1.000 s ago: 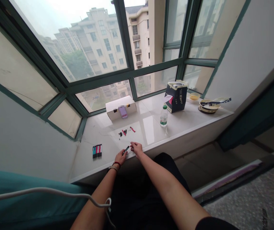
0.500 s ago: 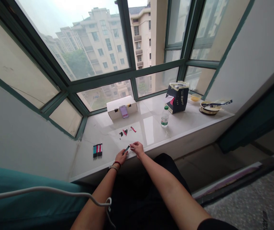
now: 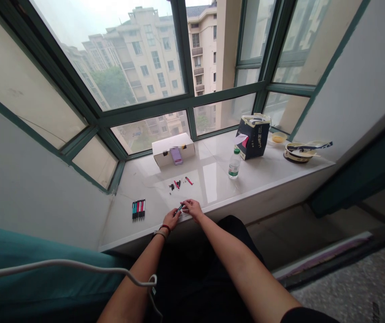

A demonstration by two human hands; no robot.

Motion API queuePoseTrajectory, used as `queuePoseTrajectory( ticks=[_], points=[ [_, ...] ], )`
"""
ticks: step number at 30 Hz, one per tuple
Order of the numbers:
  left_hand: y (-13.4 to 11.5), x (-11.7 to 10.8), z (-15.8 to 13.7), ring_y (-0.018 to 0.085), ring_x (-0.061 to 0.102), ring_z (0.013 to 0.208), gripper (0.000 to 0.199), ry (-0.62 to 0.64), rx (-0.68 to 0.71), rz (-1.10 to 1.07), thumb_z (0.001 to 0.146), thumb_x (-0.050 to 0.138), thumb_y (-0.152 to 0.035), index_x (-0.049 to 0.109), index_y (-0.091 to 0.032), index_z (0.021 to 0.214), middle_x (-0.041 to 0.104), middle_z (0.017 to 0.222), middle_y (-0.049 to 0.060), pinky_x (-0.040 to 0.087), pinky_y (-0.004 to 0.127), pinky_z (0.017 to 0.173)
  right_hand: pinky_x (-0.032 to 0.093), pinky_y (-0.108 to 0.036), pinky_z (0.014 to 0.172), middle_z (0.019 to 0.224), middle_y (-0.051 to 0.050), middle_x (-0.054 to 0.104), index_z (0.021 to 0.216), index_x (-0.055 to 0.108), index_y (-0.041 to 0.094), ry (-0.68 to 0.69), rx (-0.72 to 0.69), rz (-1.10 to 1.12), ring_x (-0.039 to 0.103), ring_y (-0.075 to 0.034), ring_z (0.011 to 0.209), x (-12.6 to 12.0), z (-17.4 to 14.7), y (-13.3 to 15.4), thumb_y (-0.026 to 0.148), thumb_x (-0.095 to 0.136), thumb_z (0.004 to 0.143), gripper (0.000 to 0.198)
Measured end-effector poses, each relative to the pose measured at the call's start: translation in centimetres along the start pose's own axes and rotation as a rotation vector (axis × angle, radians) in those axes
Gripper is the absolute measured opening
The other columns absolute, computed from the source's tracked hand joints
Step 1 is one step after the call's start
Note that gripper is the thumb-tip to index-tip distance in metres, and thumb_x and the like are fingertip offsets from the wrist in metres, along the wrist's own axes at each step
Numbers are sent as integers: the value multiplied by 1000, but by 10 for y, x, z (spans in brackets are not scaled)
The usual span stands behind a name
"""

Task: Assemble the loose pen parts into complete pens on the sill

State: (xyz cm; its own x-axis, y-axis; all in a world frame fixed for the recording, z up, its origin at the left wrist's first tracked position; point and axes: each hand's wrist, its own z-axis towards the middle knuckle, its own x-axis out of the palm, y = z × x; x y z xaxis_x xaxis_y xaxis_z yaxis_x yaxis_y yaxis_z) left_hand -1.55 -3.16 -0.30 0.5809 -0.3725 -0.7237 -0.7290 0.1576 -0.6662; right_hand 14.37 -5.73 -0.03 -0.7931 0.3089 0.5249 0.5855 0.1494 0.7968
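One dark pen (image 3: 179, 208) sits in your left hand (image 3: 171, 219), near the front of the white ledge (image 3: 158, 190). It lies slanted, its far end pointing away from you and right. Your right hand (image 3: 192, 209) bends narrow there; I can't tell if it grips.

Green-framed windows (image 3: 145, 109) above a pale sill (image 3: 138, 184), white walls (image 3: 363, 80) either side

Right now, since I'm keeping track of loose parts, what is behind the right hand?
Beyond the right hand, loose pink and black parts lie on the sill, with a white box farther back. Anything the hand itself covers cannot be seen.
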Motion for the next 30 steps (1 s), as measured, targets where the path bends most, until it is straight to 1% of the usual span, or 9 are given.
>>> queuePoseTrajectory(
  ticks=[4,10,14,16,22,27,30],
  points=[
    [3,0,0,20,65,95,35,19,25,-5,91,47,-45,70,-22,107,74,104,5,47,28,85,56,-25,59,88,-10,75,76,66,13,6,3,-29,66,-12,63,0,2,-2,35,82,67,28],
    [1,-2,0,19,64,89,36,19,33,12,91,45,-43,69,-21,105,74,99,5,47,27,81,57,-25,60,81,-5,73,81,66,15,-56,-24,-49,66,-12,65,-4,9,-7,35,80,69,27],
    [-1,-3,-1,18,64,87,36,26,32,44,92,45,-44,69,-21,103,73,96,5,46,27,80,57,-27,57,68,-3,68,74,67,14,-15,-8,-98,68,-17,65,-10,13,-4,32,83,63,27],
    [-2,-3,-2,19,64,89,36,29,29,58,92,45,-44,69,-21,104,73,97,5,46,27,81,56,-27,57,65,-2,67,72,67,13,5,-1,-126,67,-16,64,-14,14,-2,32,84,62,27],
    [-5,-3,-5,20,65,94,36,53,9,76,93,44,-44,69,-22,108,73,101,5,45,28,85,54,-25,56,61,1,64,73,68,13,44,8,-230,59,-11,55,-21,12,0,36,83,61,30],
    [-9,-6,-7,21,65,96,34,67,13,65,92,45,-42,68,-23,108,74,101,6,44,29,85,55,-26,56,59,2,62,71,66,14,69,14,-323,56,-10,53,-21,10,3,41,82,60,34],
    [-7,-7,-6,21,66,97,35,115,25,144,94,41,-42,66,-24,110,74,102,6,44,28,85,56,-28,57,61,1,63,73,66,14,75,16,-382,56,-11,52,-21,10,5,43,82,60,35]
  ],
)
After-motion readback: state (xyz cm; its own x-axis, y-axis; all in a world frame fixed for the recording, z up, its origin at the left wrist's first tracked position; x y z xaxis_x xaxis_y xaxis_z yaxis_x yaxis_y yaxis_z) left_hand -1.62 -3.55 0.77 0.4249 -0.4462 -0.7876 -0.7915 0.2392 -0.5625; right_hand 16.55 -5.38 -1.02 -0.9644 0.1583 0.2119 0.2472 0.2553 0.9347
